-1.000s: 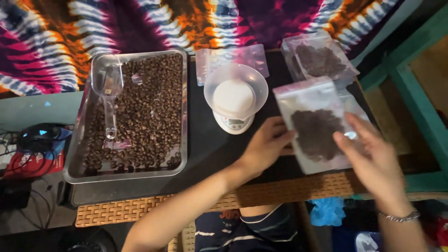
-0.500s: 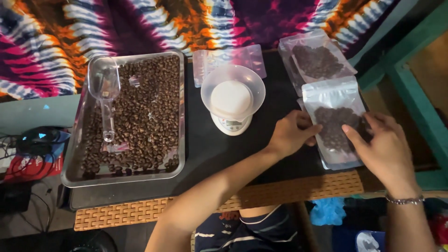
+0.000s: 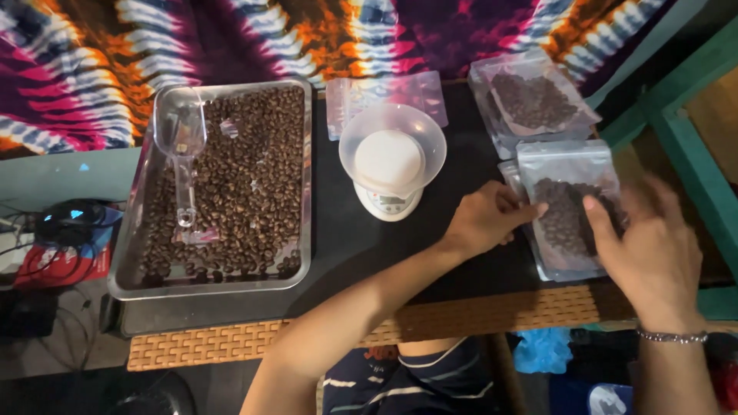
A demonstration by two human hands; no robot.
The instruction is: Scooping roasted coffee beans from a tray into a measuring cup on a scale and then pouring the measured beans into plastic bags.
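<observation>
Now the clear bean pouch (image 3: 567,215) lies flat between both hands, left hand (image 3: 484,219) and right hand (image 3: 653,246) pinching its sides.

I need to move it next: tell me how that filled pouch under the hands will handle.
The pouch is thin clear film, so probably floppy and slick. Loose coffee beans pool in its lower part, so it likely sags bottom-heavy. Both hands, left and right, touch it.

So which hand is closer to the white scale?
Left. The left hand sits just right of the scale; the right hand is farther right, past the bean pouch.
</observation>
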